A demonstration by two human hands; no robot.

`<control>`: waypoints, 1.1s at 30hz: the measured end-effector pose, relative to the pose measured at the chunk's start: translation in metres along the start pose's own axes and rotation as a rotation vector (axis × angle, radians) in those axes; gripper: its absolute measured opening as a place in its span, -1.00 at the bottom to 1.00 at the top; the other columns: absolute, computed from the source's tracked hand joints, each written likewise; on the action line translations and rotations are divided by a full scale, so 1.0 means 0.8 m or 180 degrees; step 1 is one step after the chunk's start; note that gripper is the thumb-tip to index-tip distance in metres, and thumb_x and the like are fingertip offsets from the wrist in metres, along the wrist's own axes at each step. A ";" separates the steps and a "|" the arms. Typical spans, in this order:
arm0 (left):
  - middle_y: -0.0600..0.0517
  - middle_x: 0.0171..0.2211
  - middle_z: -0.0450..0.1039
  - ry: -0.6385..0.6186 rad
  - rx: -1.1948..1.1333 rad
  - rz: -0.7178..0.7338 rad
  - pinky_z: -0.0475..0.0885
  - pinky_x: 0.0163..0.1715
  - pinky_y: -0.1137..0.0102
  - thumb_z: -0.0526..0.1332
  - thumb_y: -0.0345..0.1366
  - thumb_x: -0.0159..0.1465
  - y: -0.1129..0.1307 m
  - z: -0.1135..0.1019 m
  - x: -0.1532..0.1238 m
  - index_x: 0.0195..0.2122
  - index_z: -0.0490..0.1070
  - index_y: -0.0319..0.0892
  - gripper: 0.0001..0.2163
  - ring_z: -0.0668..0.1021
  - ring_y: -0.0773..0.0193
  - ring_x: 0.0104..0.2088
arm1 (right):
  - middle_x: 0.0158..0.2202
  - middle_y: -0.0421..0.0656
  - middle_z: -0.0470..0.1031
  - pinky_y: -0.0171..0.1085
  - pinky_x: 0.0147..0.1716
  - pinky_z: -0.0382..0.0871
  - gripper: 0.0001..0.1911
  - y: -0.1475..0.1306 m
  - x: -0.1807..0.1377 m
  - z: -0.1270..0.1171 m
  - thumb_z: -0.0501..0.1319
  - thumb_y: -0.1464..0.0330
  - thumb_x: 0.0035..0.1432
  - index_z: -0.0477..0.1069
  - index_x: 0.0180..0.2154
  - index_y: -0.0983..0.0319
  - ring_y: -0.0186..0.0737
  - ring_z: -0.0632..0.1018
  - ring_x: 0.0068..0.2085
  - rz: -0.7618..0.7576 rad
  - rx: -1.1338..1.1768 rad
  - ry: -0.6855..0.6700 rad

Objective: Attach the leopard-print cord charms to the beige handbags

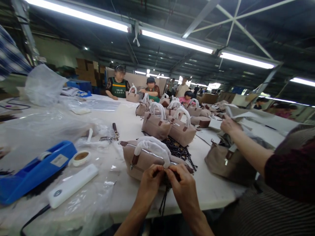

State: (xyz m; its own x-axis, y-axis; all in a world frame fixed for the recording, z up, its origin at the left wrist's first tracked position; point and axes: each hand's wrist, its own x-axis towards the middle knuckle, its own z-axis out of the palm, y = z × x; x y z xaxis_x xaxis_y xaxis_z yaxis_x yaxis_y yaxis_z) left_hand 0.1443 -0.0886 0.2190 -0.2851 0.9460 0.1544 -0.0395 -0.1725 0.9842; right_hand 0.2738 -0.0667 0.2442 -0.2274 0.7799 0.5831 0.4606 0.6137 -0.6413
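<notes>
A beige handbag with brown leather tabs and a silver zip stands right in front of me. White wrapping covers its raised handle. My left hand and my right hand meet at the near end of that handle, both with fingertips pinched together. Between them is a small glint of metal, too small to name. Dark cords dangle below my fingers; what they hang from is hidden. Just behind the bag lies a black patterned piece with tassels.
More beige handbags stand behind. On the left are a blue tape dispenser, a tape roll, a white corded device and clear plastic. At right, a co-worker's arm reaches over another bag. Other people sit across the table.
</notes>
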 end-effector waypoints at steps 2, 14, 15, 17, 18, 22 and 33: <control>0.09 -0.53 0.37 0.0002 -0.0013 -0.0083 0.31 -0.46 0.45 0.24 -0.22 0.11 0.000 0.000 -0.001 -0.47 0.47 -0.21 -0.84 0.39 0.33 -0.49 | -0.38 -0.17 0.49 -0.31 -0.28 0.36 -0.85 0.002 -0.001 0.001 0.18 0.34 0.23 0.49 -0.37 0.19 -0.22 0.51 -0.31 -0.0049 -0.0020 -0.0036; 0.16 -0.46 0.38 0.0281 -0.0452 0.0226 0.33 -0.37 0.47 0.32 -0.34 0.07 0.005 -0.001 -0.003 -0.38 0.30 -0.14 -0.83 0.46 0.35 -0.42 | -0.42 -0.18 0.53 -0.30 -0.35 0.34 -0.85 0.000 -0.006 0.005 0.21 0.34 0.19 0.49 -0.41 0.21 -0.21 0.52 -0.37 0.0099 -0.0033 -0.0191; 0.17 -0.46 0.39 0.0248 -0.0595 0.0136 0.33 -0.38 0.48 0.33 -0.33 0.07 0.005 0.000 -0.003 -0.35 0.29 -0.14 -0.80 0.46 0.36 -0.43 | -0.42 -0.18 0.54 -0.30 -0.34 0.35 -0.85 0.000 -0.007 0.005 0.22 0.33 0.19 0.49 -0.40 0.21 -0.21 0.53 -0.37 0.0127 -0.0002 -0.0165; 0.17 -0.46 0.39 0.0198 -0.0944 -0.0040 0.31 -0.41 0.49 0.36 -0.30 0.06 0.003 0.001 -0.005 -0.30 0.27 -0.13 -0.73 0.45 0.37 -0.45 | -0.38 -0.17 0.55 -0.31 -0.32 0.38 -0.88 0.000 -0.009 0.005 0.23 0.32 0.18 0.51 -0.35 0.20 -0.21 0.54 -0.35 0.0166 0.0058 -0.0098; 0.17 -0.46 0.39 0.0182 -0.1120 -0.0101 0.31 -0.42 0.50 0.37 -0.28 0.05 0.002 0.002 -0.005 -0.29 0.26 -0.13 -0.71 0.44 0.38 -0.46 | -0.36 -0.17 0.56 -0.31 -0.31 0.39 -0.88 0.000 -0.010 0.005 0.23 0.32 0.17 0.51 -0.33 0.20 -0.21 0.55 -0.33 0.0165 0.0075 -0.0060; 0.16 -0.45 0.38 0.0065 -0.1542 -0.0122 0.29 -0.44 0.52 0.41 -0.28 0.03 0.000 0.004 -0.007 -0.28 0.25 -0.14 -0.65 0.43 0.42 -0.48 | -0.31 -0.16 0.57 -0.31 -0.26 0.42 -0.88 0.000 -0.014 0.006 0.25 0.32 0.16 0.54 -0.28 0.19 -0.20 0.56 -0.29 0.0050 0.0084 0.0094; 0.13 -0.45 0.36 0.0026 -0.0231 0.0445 0.34 -0.35 0.43 0.24 -0.29 0.17 0.008 -0.004 -0.013 -0.38 0.32 -0.15 -0.90 0.43 0.32 -0.40 | -0.41 -0.15 0.50 -0.32 -0.35 0.41 -0.87 -0.014 -0.009 0.002 0.24 0.34 0.16 0.54 -0.40 0.20 -0.21 0.51 -0.35 0.0166 0.0439 -0.0001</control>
State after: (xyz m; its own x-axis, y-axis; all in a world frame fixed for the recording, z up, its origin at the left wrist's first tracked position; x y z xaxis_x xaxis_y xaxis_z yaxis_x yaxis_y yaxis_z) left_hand 0.1439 -0.1005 0.2231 -0.3006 0.9091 0.2884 -0.0679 -0.3221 0.9443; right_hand 0.2689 -0.0787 0.2465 -0.2064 0.8113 0.5469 0.3495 0.5833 -0.7333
